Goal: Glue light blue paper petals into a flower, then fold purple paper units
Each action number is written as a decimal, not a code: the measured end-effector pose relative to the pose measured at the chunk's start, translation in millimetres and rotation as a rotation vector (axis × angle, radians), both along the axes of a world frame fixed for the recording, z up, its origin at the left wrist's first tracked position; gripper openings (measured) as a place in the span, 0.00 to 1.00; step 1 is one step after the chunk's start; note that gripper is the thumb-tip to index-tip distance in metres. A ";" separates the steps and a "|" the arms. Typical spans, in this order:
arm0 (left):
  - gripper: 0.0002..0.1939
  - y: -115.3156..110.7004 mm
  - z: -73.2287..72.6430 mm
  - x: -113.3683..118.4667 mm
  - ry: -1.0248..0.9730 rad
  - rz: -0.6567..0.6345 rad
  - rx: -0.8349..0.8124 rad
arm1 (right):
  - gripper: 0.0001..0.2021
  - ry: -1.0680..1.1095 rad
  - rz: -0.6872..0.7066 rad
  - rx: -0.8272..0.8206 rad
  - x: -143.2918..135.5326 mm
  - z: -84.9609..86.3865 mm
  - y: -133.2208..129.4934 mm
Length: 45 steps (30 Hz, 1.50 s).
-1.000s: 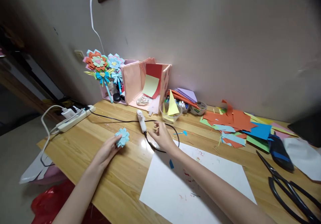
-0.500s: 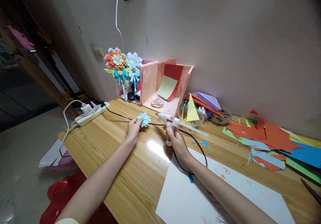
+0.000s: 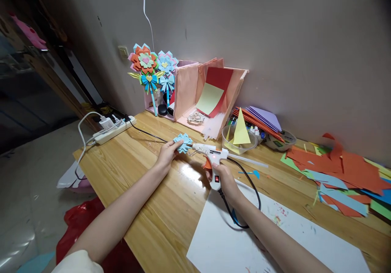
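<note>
Okay, headcount: two hands, one glue gun, one light blue paper flower being held, and two bigger paper flowers on stems at the back, one mostly orange and one mostly blue, each with a bow. There's also one power strip, one big white sheet under the right forearm, and two bowls, a clear one with yellow paper in it and another partly under the orange and purple paper. The pink box has one red sheet and one pale yellow sheet leaning inside. Couldn't count the paper scraps over on the right, they overlap too much. As for the little flower, it sits right at the left hand's fingertips, held up above the wooden table, with the thumb and fingers pinching its left edge. The right hand is wrapped around the glue gun's handle, fingers by the orange trigger, though I can't tell if it's squeezed. The nozzle points left at the flower's right edge, and whether they're touching or just super close, I can't say.
</note>
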State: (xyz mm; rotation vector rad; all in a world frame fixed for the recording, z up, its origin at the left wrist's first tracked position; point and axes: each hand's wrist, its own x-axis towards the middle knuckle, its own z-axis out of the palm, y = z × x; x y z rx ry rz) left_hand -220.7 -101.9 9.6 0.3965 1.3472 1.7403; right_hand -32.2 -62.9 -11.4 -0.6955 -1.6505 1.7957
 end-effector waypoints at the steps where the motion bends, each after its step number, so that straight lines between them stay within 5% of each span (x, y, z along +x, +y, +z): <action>1: 0.16 -0.4 0.8 0.6 -0.007 -0.004 -0.002 | 0.21 0.009 0.005 -0.012 -0.1 -0.4 -0.1; 31: 0.07 -2.1 5.3 1.4 -0.141 -0.022 -0.020 | 0.20 0.049 -0.012 -0.125 1.3 2.8 -0.2; 45: 0.09 -3.7 5.0 4.3 -0.085 -0.042 -0.034 | 0.19 0.039 -0.061 -0.044 2.9 7.8 -3.0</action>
